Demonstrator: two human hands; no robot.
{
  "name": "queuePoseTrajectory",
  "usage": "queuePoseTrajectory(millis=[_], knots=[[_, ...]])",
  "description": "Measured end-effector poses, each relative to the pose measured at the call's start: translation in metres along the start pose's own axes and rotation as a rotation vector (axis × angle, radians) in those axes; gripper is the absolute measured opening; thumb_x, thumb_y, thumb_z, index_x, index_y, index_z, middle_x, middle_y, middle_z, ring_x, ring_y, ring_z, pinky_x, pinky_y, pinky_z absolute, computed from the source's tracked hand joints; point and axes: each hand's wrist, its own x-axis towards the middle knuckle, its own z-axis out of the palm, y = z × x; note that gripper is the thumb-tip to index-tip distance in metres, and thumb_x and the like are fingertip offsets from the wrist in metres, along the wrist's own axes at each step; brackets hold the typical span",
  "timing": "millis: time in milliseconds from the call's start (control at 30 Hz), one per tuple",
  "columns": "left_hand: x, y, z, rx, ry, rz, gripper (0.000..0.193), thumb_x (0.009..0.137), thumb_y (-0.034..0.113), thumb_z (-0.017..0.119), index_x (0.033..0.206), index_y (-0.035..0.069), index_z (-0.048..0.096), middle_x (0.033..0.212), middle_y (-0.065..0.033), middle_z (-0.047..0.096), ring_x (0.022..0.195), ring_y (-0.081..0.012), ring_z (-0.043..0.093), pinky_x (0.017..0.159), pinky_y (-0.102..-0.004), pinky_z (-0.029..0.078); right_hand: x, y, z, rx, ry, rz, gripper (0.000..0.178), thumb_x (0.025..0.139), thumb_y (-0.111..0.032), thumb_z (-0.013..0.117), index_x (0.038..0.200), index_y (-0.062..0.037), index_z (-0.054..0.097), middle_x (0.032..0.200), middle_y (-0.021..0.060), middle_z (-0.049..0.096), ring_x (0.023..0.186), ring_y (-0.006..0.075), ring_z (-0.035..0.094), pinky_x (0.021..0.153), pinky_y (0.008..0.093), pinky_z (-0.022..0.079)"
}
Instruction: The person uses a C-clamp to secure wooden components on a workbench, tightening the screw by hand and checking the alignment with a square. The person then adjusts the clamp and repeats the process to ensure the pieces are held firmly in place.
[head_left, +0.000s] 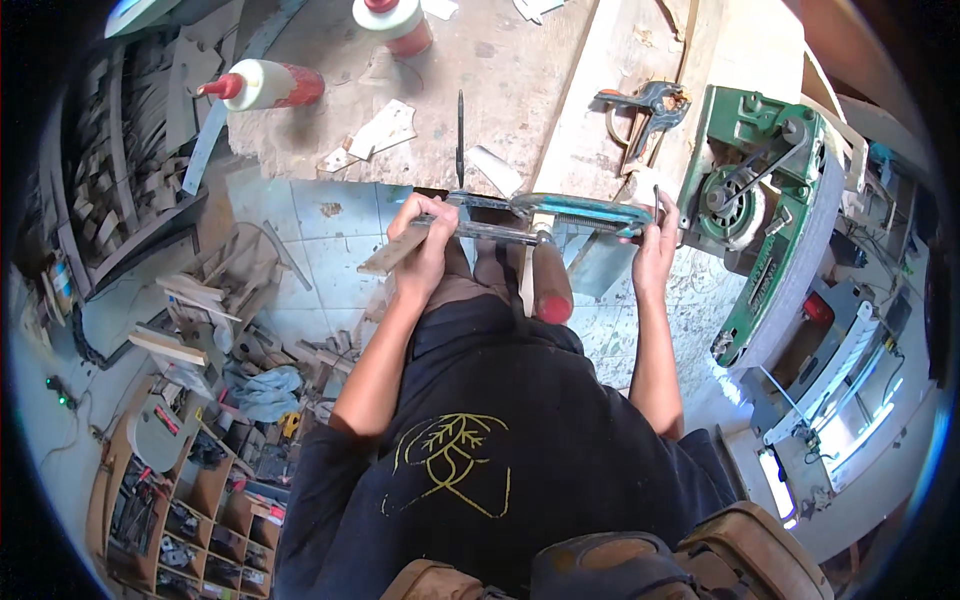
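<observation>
My left hand (425, 245) is closed around a flat wooden strip (390, 252) at the table's near edge, beside the metal bar of a clamp. A teal C-clamp (585, 207) lies sideways between my hands. My right hand (655, 255) is closed at its screw end, fingers on the thin turning bar (657, 197). Below the C-clamp, a bar clamp's wooden handle with a red end (551, 285) points toward me. What the clamp jaws press on is partly hidden.
Glue bottles, one lying (265, 85) and one upright (395, 22), are on the worktable (480, 100) with wood scraps (380, 130). A spring clamp (650, 108) grips long boards. A green belt sander (770, 225) stands at the right; a shelf of tools (205, 490) is lower left.
</observation>
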Motion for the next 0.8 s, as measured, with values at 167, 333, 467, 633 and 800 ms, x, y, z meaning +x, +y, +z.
queuePoseTrajectory(millis=[167, 333, 467, 633, 800], knots=[[0.003, -0.009, -0.010, 0.038, 0.045, -0.044, 0.010, 0.083, 0.007, 0.057, 0.079, -0.001, 0.058, 0.081, -0.0112, 0.066, 0.081, -0.0168, 0.062, 0.079, -0.0310, 0.048, 0.000, -0.013, -0.005, -0.357, -0.046, -0.332, 0.051, 0.089, -0.007, 0.038, 0.139, -0.0055, 0.045, 0.121, 0.0177, 0.056, 0.101, 0.0230, 0.058, 0.081, 0.0330, 0.050], [0.013, -0.027, -0.021, -0.084, 0.150, -0.169, 0.011, 0.086, 0.009, 0.055, 0.079, 0.000, 0.054, 0.081, -0.0129, 0.065, 0.079, -0.0179, 0.062, 0.078, -0.0326, 0.049, 0.002, -0.028, -0.015, -0.313, -0.261, -0.387, 0.046, 0.086, -0.027, 0.058, 0.129, -0.0098, 0.058, 0.131, 0.0185, 0.049, 0.115, 0.0307, 0.052, 0.093, 0.0366, 0.045], [0.022, -0.026, -0.025, -0.269, 0.231, -0.327, 0.012, 0.088, 0.012, 0.054, 0.079, 0.004, 0.051, 0.080, -0.0109, 0.062, 0.076, -0.0182, 0.061, 0.074, -0.0325, 0.050, 0.005, -0.053, -0.019, -0.533, -0.400, -0.572, 0.056, 0.070, -0.025, 0.072, 0.122, -0.0093, 0.060, 0.133, 0.0220, 0.045, 0.122, 0.0400, 0.045, 0.102, 0.0463, 0.040], [0.029, -0.066, -0.038, -0.225, 0.223, -0.229, 0.014, 0.092, 0.018, 0.052, 0.089, 0.005, 0.053, 0.089, -0.0095, 0.062, 0.085, -0.0193, 0.061, 0.079, -0.0338, 0.049, 0.008, -0.071, -0.010, -0.724, -0.304, -0.797, 0.039, 0.070, -0.026, 0.071, 0.104, -0.0073, 0.063, 0.139, 0.0177, 0.044, 0.131, 0.0397, 0.037, 0.107, 0.0477, 0.034], [0.039, -0.091, -0.064, -0.004, 0.237, -0.372, 0.018, 0.092, 0.020, 0.053, 0.100, 0.006, 0.060, 0.096, -0.0057, 0.063, 0.085, -0.0173, 0.061, 0.078, -0.0324, 0.049, 0.017, -0.109, 0.004, -0.814, -0.476, -1.005, 0.035, 0.075, -0.034, 0.070, 0.080, -0.0013, 0.057, 0.139, 0.0149, 0.048, 0.134, 0.0380, 0.035, 0.110, 0.0490, 0.031]])
